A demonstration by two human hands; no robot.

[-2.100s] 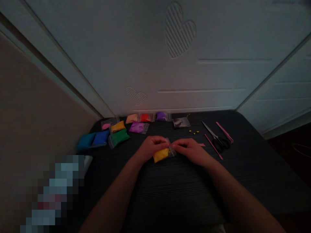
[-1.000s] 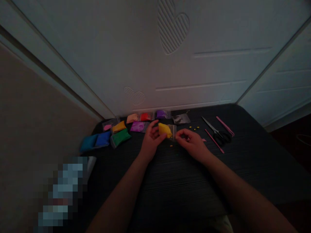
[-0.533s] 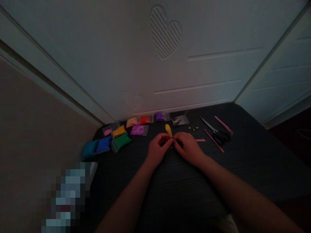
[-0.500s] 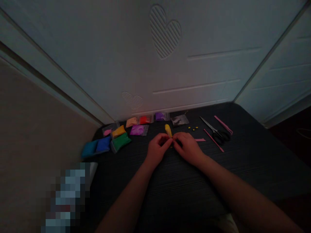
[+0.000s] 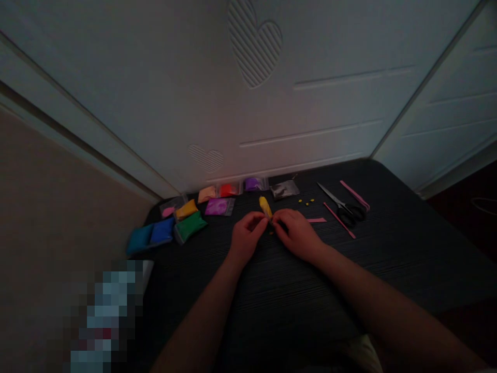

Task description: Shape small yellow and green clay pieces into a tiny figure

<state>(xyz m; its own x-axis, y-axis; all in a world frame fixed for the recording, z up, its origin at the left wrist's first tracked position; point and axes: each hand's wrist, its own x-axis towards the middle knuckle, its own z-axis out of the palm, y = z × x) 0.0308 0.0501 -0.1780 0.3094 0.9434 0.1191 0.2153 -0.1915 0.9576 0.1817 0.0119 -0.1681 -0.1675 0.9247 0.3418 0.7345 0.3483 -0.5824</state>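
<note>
A small elongated yellow clay piece (image 5: 264, 204), banana-like in shape, points away from me between my hands. My left hand (image 5: 247, 237) pinches at its near end from the left, fingertips pressed together. From the other side my right hand (image 5: 298, 234) has thumb and fingers closed at the same end. The fingers partly cover that end, and the dim light blurs its detail. A tiny orange-brown bit (image 5: 271, 233) lies on the table just below the fingertips. Several yellow crumbs (image 5: 306, 202) sit beyond my right hand, with a flat pink tool (image 5: 317, 220) beside its knuckles.
Black-handled scissors (image 5: 341, 207), a thin pink stick tool (image 5: 339, 221) and pink tweezers-like strips (image 5: 355, 196) lie on the right. Clay packets, including green (image 5: 191, 226), blue (image 5: 162, 231) and purple (image 5: 254, 184), spread along the back left of the dark table (image 5: 279, 300). A white panel (image 5: 174, 103) rises behind.
The whole view has shifted slightly, so everything sits a little further left and up. My fingertips have come slightly apart at the yellow piece's near end, showing more of it.
</note>
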